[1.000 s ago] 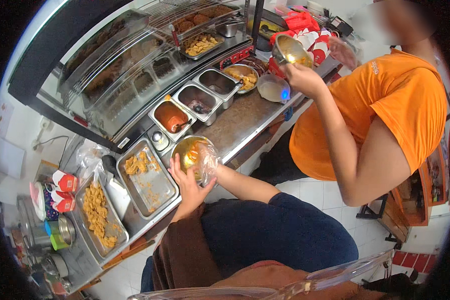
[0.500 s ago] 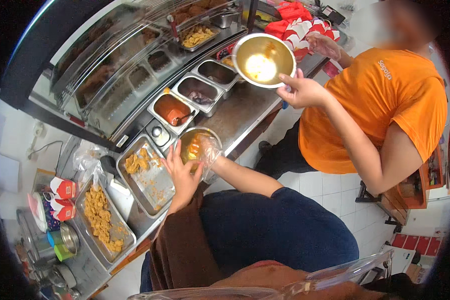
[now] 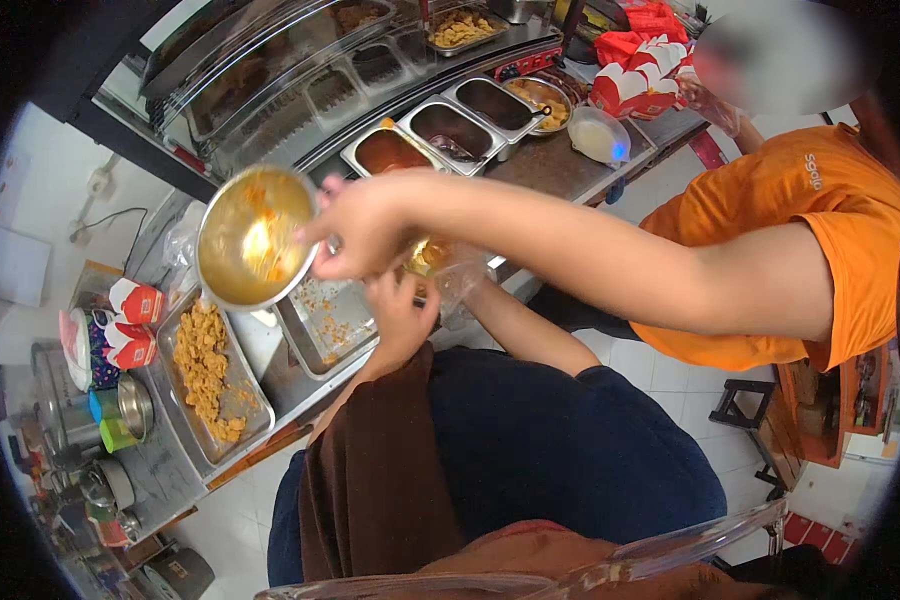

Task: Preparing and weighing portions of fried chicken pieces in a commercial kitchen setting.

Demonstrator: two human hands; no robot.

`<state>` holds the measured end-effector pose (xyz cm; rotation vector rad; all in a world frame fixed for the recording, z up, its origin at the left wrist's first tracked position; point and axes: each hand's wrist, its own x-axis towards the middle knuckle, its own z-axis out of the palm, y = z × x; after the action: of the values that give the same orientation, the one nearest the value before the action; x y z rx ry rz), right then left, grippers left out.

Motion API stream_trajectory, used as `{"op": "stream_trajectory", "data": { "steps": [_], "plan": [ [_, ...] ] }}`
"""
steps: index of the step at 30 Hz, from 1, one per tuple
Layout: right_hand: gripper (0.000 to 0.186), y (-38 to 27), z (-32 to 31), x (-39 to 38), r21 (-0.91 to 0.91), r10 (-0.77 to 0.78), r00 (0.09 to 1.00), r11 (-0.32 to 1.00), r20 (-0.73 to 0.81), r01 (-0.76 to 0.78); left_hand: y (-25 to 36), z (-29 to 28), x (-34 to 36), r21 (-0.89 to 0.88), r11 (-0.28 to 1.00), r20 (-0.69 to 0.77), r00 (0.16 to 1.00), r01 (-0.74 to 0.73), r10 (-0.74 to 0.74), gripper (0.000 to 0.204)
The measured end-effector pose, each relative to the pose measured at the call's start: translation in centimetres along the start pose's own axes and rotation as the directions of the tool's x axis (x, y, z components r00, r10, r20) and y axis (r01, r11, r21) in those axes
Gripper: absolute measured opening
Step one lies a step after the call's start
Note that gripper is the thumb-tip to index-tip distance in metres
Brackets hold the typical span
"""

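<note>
A steel mixing bowl [image 3: 432, 254] with orange-yellow sauce and food stands in front of me, mostly covered by a co-worker's forearm. My left hand [image 3: 406, 303] is at its near rim with fingers curled, apparently gripping the edge; some fingertips are hidden. My right hand [image 3: 462, 283], in a clear plastic glove, reaches to the bowl's right side, and its fingers cannot be made out. Across my work spot a co-worker's hand [image 3: 355, 230] holds a second, sauce-smeared steel bowl [image 3: 240, 262] tilted over the left side of the counter.
A crumb-strewn metal tray [image 3: 315, 335] lies left of my hands, and a tray of fried pieces [image 3: 205, 375] beyond it. Sauce pans [image 3: 455, 135] line the display case. Red-and-white boxes [image 3: 635, 90] stand far right. The co-worker in an orange shirt [image 3: 770, 260] is close on my right.
The co-worker's bowl has swung from upper right to the left, over the trays, bringing that arm across my hands. My view has shifted slightly. My hands stay by the lower bowl.
</note>
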<state>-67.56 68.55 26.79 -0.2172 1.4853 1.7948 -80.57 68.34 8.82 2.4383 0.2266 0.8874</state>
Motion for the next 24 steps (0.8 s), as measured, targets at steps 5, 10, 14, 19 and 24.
{"op": "stream_trajectory", "data": {
  "steps": [5, 10, 14, 19, 24],
  "plan": [
    [0.034, -2.2, 3.3, 9.0, -0.055, -0.006, 0.967, 0.998, -0.256, -0.008, 3.3, 0.9, 2.0, -0.050, 0.999, -0.015, 1.000, 0.009, -0.010, 0.038],
    [0.026, -2.2, 5.7, 17.4, 0.033, -0.040, 0.912, 0.998, -0.407, 0.058, 0.3, 2.3, 1.7, -0.190, 0.965, 0.102, 0.981, 0.182, -0.165, 0.040],
    [0.017, -3.4, 7.0, 20.3, 0.038, -0.160, 0.868, 0.979, -0.470, 0.202, 0.5, 2.9, 2.0, -0.130, 0.992, -0.044, 0.999, -0.009, 0.003, 0.030],
    [0.019, -5.7, 7.5, 23.0, -0.262, -0.392, 0.855, 0.913, -0.340, 0.314, -0.4, 3.3, 0.9, -0.220, 0.940, 0.073, 0.965, 0.262, -0.252, 0.027],
    [0.025, -5.5, 5.7, 24.3, -0.427, -0.557, 0.793, 0.796, -0.244, 0.428, -0.8, 1.0, -0.3, -0.078, 0.954, 0.199, 0.942, 0.289, -0.270, 0.031]
  ]
}}
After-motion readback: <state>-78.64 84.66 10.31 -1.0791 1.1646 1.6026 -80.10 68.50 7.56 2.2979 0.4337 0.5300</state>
